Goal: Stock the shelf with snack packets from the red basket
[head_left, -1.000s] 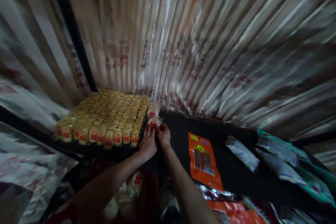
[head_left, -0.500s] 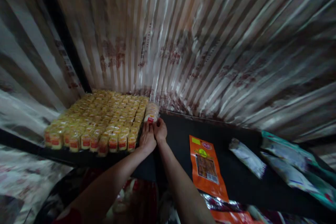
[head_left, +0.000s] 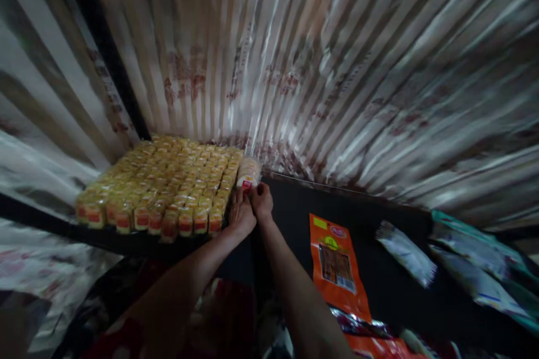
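Note:
A row of pale snacks in clear wrapping, with a small red label [head_left: 248,171], lies along the right side of a large block of yellow wrapped snacks [head_left: 168,179]. At the near end of that pale row, my left hand [head_left: 242,210] has its fingers together against the left part of the front packet. Beside it, my right hand [head_left: 262,200] is curled at the packet's right front corner. Both hands nearly touch each other, and their fingertips are partly hidden and dim.
An orange snack bag [head_left: 339,266] lies on the black shelf [head_left: 290,213] to the right. Farther right are a white packet [head_left: 407,253] and several teal-and-white bags [head_left: 480,261]. Striped plastic sheeting [head_left: 269,56] rises behind, with a dark post [head_left: 105,45] at left.
The view has shifted slightly, so everything sits a little farther right and higher. Both hands stay at the near end of the pale row.

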`<state>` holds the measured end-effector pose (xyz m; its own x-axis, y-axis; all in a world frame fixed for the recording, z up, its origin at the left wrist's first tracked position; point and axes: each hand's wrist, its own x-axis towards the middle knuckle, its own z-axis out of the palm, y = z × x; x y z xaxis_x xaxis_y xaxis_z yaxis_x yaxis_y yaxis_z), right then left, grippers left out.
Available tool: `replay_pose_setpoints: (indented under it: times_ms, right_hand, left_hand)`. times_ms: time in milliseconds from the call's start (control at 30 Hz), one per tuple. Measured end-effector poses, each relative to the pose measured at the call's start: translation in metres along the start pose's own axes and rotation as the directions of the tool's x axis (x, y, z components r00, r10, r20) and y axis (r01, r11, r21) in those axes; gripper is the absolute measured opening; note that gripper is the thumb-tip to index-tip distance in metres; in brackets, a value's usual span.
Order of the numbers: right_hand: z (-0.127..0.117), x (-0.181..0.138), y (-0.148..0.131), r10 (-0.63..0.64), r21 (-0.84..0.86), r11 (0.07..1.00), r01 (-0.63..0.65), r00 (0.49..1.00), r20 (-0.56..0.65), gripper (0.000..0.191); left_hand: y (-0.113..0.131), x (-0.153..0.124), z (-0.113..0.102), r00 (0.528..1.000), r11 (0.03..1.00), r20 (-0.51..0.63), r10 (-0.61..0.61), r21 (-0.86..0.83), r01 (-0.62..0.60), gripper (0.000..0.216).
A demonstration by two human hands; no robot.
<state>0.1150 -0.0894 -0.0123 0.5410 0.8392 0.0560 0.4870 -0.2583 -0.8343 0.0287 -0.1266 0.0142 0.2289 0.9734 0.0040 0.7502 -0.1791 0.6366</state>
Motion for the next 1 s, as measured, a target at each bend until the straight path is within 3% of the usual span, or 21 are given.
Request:
replay_pose_setpoints:
  times_ms: [133, 233, 367, 667, 867, 1000]
  right_hand:
    - [-0.006, -0.009, 0.000, -0.015, 0.094, 0.995, 0.018, 0.999, -0.040, 0.039]
    - [-0.012, -0.031, 0.001, -0.018, 0.158, 0.987, 0.036, 0.993, -0.115, 0.042]
    - [-0.022, -0.080, 0.003, -0.023, 0.227, 0.973, 0.048, 0.993, -0.115, 0.042]
    - [-0.039, -0.191, 0.002, 0.029, 0.323, 0.946, -0.019, 0.999, -0.026, 0.035]
    - [-0.034, -0.256, 0.006, -0.041, 0.296, 0.955, 0.022, 0.997, 0.058, 0.030]
    - [-0.017, -0.289, 0.028, -0.020, 0.223, 0.974, -0.023, 0.982, 0.189, 0.031]
  left_hand:
    - [-0.003, -0.010, -0.001, 0.999, 0.999, -0.018, 0.028, -0.038, -0.028, 0.056]
    - [-0.008, -0.028, -0.004, 0.992, 0.990, -0.042, 0.117, -0.077, -0.120, 0.044]
    - [-0.014, -0.064, -0.007, 0.987, 0.979, -0.027, 0.157, -0.123, -0.159, 0.035]
    - [-0.042, -0.156, -0.008, 0.964, 0.927, 0.018, 0.266, -0.278, -0.251, 0.040]
    - [-0.078, -0.212, -0.009, 0.974, 0.941, 0.064, 0.219, -0.278, -0.194, 0.037]
    - [-0.110, -0.234, -0.002, 0.981, 0.953, 0.163, 0.106, -0.299, -0.053, 0.040]
